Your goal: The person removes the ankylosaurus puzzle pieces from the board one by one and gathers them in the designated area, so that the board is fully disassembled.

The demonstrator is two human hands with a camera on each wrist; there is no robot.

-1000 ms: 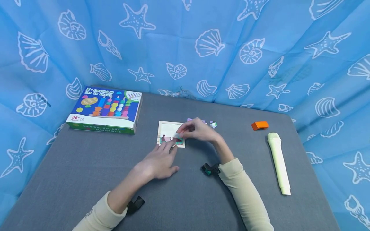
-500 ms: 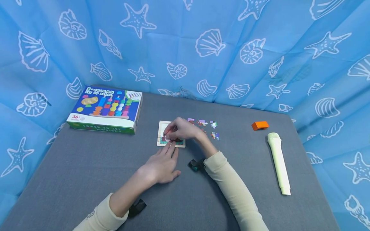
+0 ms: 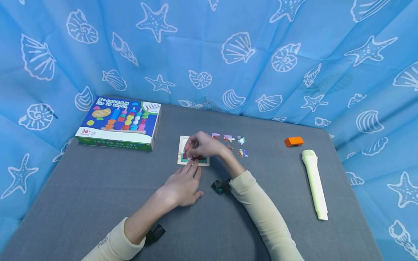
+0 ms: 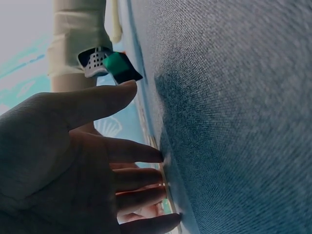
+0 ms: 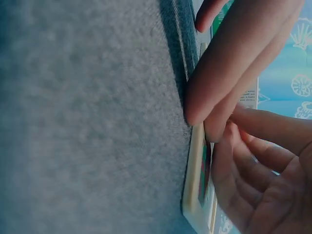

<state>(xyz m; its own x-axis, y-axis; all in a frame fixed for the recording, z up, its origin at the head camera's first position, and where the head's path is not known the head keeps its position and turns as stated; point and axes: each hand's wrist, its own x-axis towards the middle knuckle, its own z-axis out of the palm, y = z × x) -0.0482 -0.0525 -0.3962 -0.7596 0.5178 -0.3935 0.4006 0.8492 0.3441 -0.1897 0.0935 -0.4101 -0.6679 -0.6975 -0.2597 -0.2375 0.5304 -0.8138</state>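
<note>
A small wooden puzzle tray [image 3: 180, 145] with a pale rim lies mid-table in the head view. Fitted puzzle pieces [image 3: 204, 160], dark red and green, line its near side. My left hand [image 3: 183, 186] rests with fingers extended, fingertips on the tray's near edge; the right wrist view also shows those fingers [image 5: 214, 83] at the rim. Over the tray, my right hand [image 3: 205, 145] pinches a puzzle piece between thumb and fingers, low against the fitted ones. The fingers mostly hide this piece.
Several loose puzzle pieces [image 3: 229, 139] lie right of the tray. A bead-set box [image 3: 119, 121] stands at the back left. On the right are an orange block [image 3: 294, 141] and a pale green toy microphone [image 3: 315, 185]. A blue shell-print curtain [image 3: 209, 54] hangs behind the table.
My right hand has moved left from the tray's right side to above its fitted pieces, then stayed nearly still. More loose pieces show behind it. The left hand has shifted slightly.
</note>
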